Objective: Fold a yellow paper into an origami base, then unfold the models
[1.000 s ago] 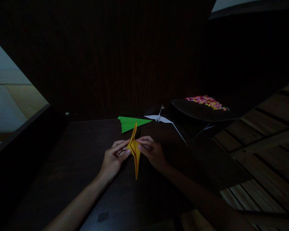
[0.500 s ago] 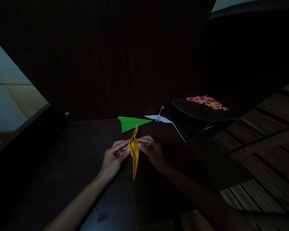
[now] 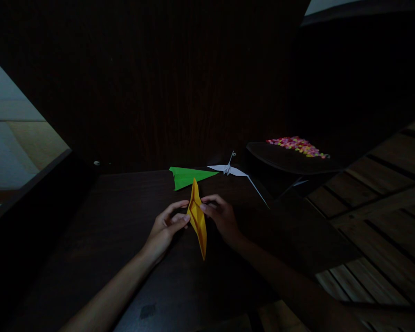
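A yellow folded paper boat (image 3: 198, 219), long and pointed at both ends, is held upright between my two hands above the dark table, its hollow facing me. My left hand (image 3: 166, 226) is at its left side, with thumb and forefinger tips at the boat's edge and a gap between them. My right hand (image 3: 221, 216) pinches the right side between thumb and fingers. Just behind the boat lies a green paper plane (image 3: 190, 177), its point to the right. Near that point a white origami bird (image 3: 228, 169) rests with spread wings.
A thin white strip (image 3: 258, 192) runs from the bird's right wing toward me. On a curved dark shelf (image 3: 263, 151) at right lies a heap of small pink, red and yellow pieces (image 3: 299, 146). A dark panel (image 3: 180, 83) rises behind; slatted wood (image 3: 376, 230) is at right.
The boat's lower tip has swung to the right and its hollow shows wider. My left fingers have loosened and spread a little; my right hand stays nearly in place.
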{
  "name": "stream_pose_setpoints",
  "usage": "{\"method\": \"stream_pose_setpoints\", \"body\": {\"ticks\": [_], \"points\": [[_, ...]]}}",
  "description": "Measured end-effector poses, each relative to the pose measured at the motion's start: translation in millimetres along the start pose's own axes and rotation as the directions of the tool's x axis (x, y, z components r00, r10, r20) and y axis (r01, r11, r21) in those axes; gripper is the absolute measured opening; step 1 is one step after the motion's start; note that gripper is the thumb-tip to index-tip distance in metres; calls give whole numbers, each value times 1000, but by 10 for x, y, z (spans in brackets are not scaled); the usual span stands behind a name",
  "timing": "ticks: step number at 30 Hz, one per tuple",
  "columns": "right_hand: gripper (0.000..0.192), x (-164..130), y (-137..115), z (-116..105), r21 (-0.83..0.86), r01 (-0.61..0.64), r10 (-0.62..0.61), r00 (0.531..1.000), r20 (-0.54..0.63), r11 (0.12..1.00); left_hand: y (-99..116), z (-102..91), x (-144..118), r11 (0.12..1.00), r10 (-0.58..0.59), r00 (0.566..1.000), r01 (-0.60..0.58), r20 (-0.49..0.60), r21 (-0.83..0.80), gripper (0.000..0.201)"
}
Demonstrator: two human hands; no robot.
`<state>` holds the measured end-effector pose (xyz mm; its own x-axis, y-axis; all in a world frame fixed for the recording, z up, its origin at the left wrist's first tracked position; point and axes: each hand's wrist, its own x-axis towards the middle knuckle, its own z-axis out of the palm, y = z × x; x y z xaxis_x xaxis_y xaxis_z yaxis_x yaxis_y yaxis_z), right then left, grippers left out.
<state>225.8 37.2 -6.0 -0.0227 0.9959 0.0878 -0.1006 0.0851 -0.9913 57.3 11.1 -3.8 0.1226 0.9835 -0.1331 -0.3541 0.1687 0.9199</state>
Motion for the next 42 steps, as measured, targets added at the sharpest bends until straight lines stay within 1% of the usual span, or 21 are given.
{"method": "stream_pose_setpoints", "body": {"ticks": [2, 5, 8, 14, 18, 22, 28, 33, 42], "points": [[20, 0, 3, -2, 3, -11, 11, 1000, 1, 1000, 11, 11, 9, 997, -20, 1000, 19, -17, -74, 38], [20, 2, 16, -4, 6, -14, 14, 1000, 14, 1000, 20, 19, 24, 987, -54, 998, 51, -13, -152, 32], [20, 1, 24, -3, 16, -23, 22, 999, 28, 1000, 16, 20, 31, 989, -58, 998, 55, -14, -137, 33], [18, -7, -5, 7, 4, -29, 29, 998, 55, 1000, -16, 21, 37, 994, -73, 993, 65, -90, -86, 38], [17, -8, -17, 2, 14, -35, 34, 998, 52, 999, 8, 31, 24, 991, -99, 992, 90, -83, -104, 36], [19, 5, 27, -20, 19, -84, 83, 995, 55, 996, 37, 38, 10, 985, -113, 991, 103, -67, -139, 33], [18, 32, 118, -38, 147, -165, 158, 986, 61, 975, 47, 47, 9, 980, -116, 992, 105, -55, -167, 30], [19, 40, 83, -17, 243, -240, 231, 971, 69, 940, 59, 58, 3, 975, -113, 992, 101, -51, -198, 28], [21, 47, 44, 4, 363, -307, 284, 952, 116, 880, 69, 47, 5, 965, -128, 991, 115, -40, -234, 25]]}}
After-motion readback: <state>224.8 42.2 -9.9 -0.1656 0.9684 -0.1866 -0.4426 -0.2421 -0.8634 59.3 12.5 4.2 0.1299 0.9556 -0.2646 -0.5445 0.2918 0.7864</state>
